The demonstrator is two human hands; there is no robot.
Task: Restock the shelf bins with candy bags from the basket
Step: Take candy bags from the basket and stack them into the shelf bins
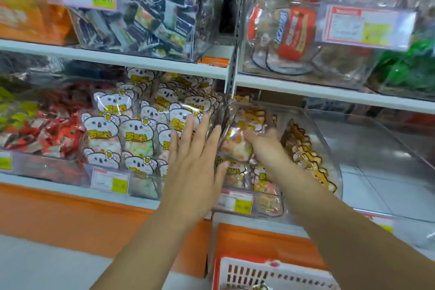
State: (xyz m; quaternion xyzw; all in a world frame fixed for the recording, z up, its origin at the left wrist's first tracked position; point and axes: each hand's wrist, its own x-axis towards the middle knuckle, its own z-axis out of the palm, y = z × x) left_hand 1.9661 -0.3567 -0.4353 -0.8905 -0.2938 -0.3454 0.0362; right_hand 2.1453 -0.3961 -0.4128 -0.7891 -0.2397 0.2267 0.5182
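My left hand [195, 148] is flat with fingers spread, resting against the clear front of the bin of koala candy bags [131, 129]. My right hand [261, 146] reaches into the neighbouring clear bin [329, 148] and grips a candy bag [235, 146] with pastel sweets inside. That bin holds more bags with orange animal faces [306, 155] along its right side. The white and red basket [270, 275] sits below at the bottom edge, its contents mostly out of sight.
A bin of red-wrapped sweets [47, 134] stands left of the koala bin. The upper shelf [117, 56] carries clear bins of dark packets [150, 23] and red packs [294, 33]. Price tags [109, 180] hang on the bin fronts. An orange base panel [70, 214] runs below.
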